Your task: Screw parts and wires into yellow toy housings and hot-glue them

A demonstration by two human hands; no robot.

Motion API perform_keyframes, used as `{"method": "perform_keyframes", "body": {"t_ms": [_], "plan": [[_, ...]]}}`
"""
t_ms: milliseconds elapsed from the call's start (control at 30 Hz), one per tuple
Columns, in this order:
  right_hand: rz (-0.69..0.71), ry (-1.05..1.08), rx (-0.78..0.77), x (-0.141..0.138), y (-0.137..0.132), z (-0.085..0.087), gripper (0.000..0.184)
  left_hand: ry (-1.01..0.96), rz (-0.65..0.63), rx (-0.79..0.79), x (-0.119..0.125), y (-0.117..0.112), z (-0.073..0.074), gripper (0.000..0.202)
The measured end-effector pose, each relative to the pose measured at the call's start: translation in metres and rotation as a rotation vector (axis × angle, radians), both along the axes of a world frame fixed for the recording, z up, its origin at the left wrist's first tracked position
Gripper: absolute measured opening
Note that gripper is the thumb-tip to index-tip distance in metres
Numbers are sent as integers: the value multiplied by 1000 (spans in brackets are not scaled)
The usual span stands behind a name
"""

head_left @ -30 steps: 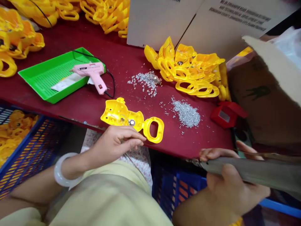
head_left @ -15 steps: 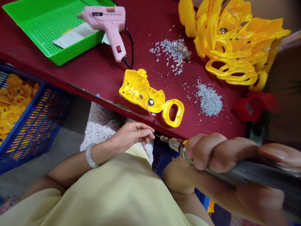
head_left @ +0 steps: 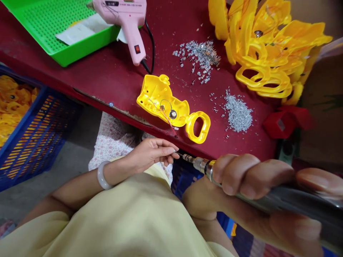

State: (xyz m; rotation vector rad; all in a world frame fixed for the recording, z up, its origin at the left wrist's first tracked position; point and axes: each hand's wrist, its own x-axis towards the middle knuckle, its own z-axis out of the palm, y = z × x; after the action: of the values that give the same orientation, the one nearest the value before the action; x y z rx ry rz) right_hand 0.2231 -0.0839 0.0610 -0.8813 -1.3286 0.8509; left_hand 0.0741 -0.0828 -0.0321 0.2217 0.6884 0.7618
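Grey metal electric screwdriver (head_left: 284,196) | right hand (head_left: 254,178) wrapped firmly around it | left hand (head_left: 150,153) narrowly pinched at steel bit tip (head_left: 187,158), held item too small to tell | yellow plastic housing (head_left: 160,100) lying apart

One left hand (head_left: 151,155), one right hand (head_left: 252,192), one mini drill (head_left: 200,165), one yellow housing (head_left: 158,98), two silver heaps (head_left: 238,115)

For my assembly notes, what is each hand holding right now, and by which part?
The right hand wraps a small rotary drill by its barrel, behind the chuck. The left hand's fingertips pinch something tiny by the bit's tip, too small to identify.
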Motion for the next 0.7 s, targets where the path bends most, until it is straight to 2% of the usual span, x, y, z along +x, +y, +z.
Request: {"method": "perform_keyframes", "body": {"t_ms": [200, 333, 500, 700], "plan": [[-27, -29, -43, -1, -4, 3, 19, 32, 37, 49, 2, -1, -1, 31], [-102, -42, -19, -4, -4, 4, 14, 26, 37, 37, 3, -1, -1, 30], [-115, -74, 5, -4, -4, 2, 17, 35, 27, 37, 2, -1, -1, 29], [-116, -68, -48, -2, -7, 3, 13, 33, 27, 29, 3, -1, -1, 27]]}}
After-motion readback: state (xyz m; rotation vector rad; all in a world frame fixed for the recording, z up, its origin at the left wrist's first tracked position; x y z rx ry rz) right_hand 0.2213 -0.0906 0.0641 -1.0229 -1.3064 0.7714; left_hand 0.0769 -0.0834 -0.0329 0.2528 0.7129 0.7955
